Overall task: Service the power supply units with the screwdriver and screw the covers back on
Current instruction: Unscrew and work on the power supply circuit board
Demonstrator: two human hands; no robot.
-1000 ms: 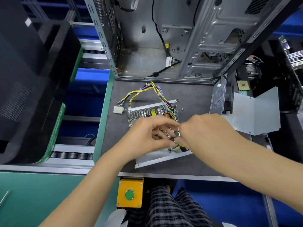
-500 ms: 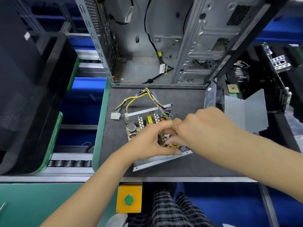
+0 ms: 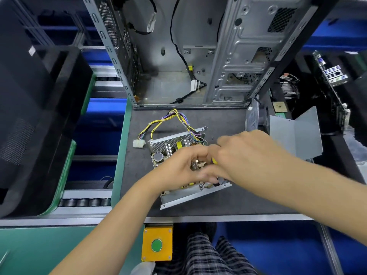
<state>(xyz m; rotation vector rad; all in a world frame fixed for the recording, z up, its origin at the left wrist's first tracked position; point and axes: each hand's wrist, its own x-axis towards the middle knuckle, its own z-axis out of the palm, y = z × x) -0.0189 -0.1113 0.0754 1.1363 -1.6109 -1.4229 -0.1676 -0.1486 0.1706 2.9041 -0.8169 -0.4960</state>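
An open power supply unit (image 3: pixel 170 142) lies on the grey mat (image 3: pixel 198 205), circuit board exposed, with yellow and purple wires (image 3: pixel 158 122) running back to a white connector (image 3: pixel 138 144). My left hand (image 3: pixel 178 169) sits over the board, fingers and thumb curled round parts inside the unit. My right hand (image 3: pixel 246 153) grips a screwdriver; only a bit of yellow handle (image 3: pixel 213 160) and the metal tip (image 3: pixel 201 186) near the front wall show. The grey bent cover (image 3: pixel 296 135) lies to the right.
An empty computer case (image 3: pixel 178 56) stands open behind the mat. A loose screw (image 3: pixel 213 138) lies by the unit. Another grey unit (image 3: pixel 251 118) stands on edge at right. A black tray (image 3: pixel 39 116) fills the left; a yellow button box (image 3: pixel 157 244) hangs below the table edge.
Both hands stayed together over the board, shifting slightly. The head camera tilted, so the unit sits higher in view and more of its back parts show.
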